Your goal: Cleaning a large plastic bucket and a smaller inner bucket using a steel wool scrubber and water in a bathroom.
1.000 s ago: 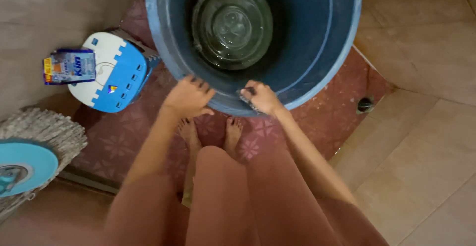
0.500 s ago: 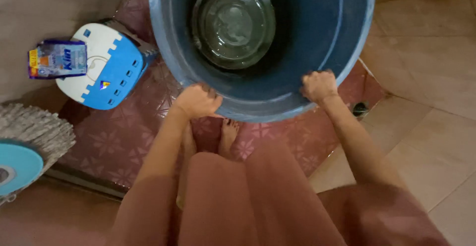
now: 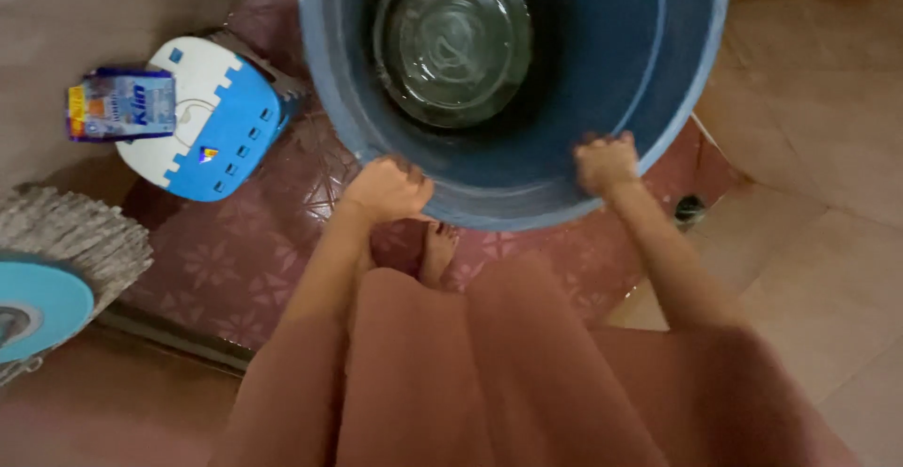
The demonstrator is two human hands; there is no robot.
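Note:
A large blue plastic tub [image 3: 658, 44] fills the top of the view, with a little water over its round bottom [image 3: 451, 39]. My left hand [image 3: 390, 188] is closed on the tub's near rim at the left. Further right on the same rim, my right hand [image 3: 605, 162] grips the edge with its fingers curled over it. My bare foot [image 3: 437, 249] shows below the tub, between my arms, on the patterned red floor [image 3: 245, 260].
A low blue and white plastic stool [image 3: 209, 125] stands left of the tub with a small detergent packet [image 3: 122, 103] on it. A mop head with a blue disc [image 3: 47, 279] lies at the far left. A floor drain [image 3: 689, 209] sits by the beige tiles at the right.
My right hand slid from the middle of the near rim to the right and gripped it there. The tub has shifted slightly right in view; my left hand kept its hold.

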